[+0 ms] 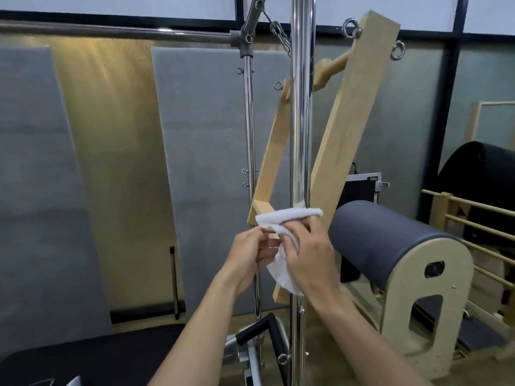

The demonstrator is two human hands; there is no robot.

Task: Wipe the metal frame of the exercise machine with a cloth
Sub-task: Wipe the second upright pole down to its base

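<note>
Both forearms come in from 6 o'clock. Left hand (250, 256): fingers curled, pinching one end of the cloth (289, 215). Right hand (309, 260): fingers curled round the bunched other end, with a loose tail hanging below the palm.

Cloth position: a white towelling band across the front of the near pole (302, 121), just below view centre, touching the chrome. Whether it runs fully round the back, cannot tell.

Handling, judged: the cloth is light, soft and limp, so it needs tension from both ends to bear on the tube. The pole is rigid, polished and likely slippery, so the cloth should slide easily. Best hold is the two ends, as now.

Obstructions: the wooden frame (348, 121) leans just behind the pole, from 6 up to 1 o'clock. Its lower crosspiece sits right behind the cloth at 9 o'clock of it and may snag the band. Eyebolts stud the far pole (249, 121), which stands just left.

Further off: a grey padded barrel (390, 240) at 4 o'clock, a chain (278, 34) at 12, and a top bar (111, 30) running out to 10. Grey wall panels (209, 162) lie behind.
</note>
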